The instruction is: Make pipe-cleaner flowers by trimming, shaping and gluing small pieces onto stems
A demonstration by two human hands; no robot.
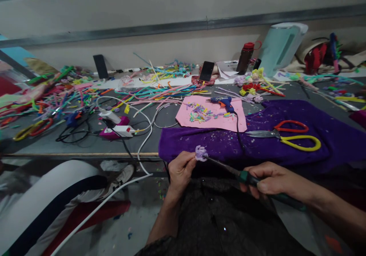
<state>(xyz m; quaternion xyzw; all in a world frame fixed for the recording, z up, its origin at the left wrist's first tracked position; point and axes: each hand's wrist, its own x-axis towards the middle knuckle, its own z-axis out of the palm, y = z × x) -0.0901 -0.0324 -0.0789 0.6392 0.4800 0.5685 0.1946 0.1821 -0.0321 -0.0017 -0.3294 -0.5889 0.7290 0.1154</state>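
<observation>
Two hands: left hand on one lilac flower, right hand on one green-handled tool

Fuzzy lilac pipe-cleaner flower, plush purple cloth, matt pink paper sheet, glossy plastic-handled metal scissors.

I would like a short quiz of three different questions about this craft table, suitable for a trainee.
1. True or false: the left hand pinches a small lilac fuzzy flower.
2. What does the right hand grip? A) the green-handled tool B) the blue glue gun C) the red-and-yellow-handled scissors
3. Fill in: the scissors lie on the ______ cloth.

Key: 1 true; 2 A; 3 purple.
</observation>
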